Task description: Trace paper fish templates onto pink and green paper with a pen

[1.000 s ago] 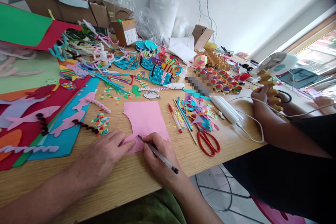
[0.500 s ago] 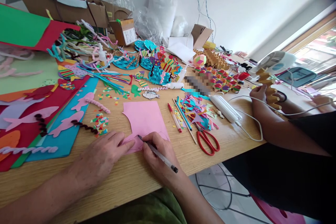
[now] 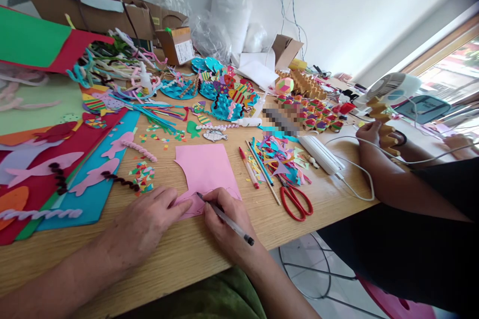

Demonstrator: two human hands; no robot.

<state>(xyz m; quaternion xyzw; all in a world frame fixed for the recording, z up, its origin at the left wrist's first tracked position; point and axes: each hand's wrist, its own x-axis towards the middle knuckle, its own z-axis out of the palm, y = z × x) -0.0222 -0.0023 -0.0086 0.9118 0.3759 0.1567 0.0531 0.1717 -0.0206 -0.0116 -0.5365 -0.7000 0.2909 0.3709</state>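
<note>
On the wooden table in front of me lies a sheet of pink paper [image 3: 209, 167] with a notch cut from its left side. Its lower part carries thin drawn curved lines, partly covered by my hands. My left hand [image 3: 151, 217] lies on the table, fingers extended onto the paper's lower left corner and holding nothing. In a writing grip, my right hand [image 3: 228, 217] is closed on a pen [image 3: 232, 227] with a clear barrel and black cap end. The pen's tip touches the paper close to my left fingertips.
Red-handled scissors [image 3: 295, 202], a red pen [image 3: 249, 167] and paper scraps [image 3: 279, 157] lie to the right. Pink paper fish [image 3: 95, 175] rest on coloured sheets at left. A white power strip [image 3: 322, 154] with its cable lies near another person's hand [image 3: 368, 134], which holds wavy brown card [image 3: 387, 137].
</note>
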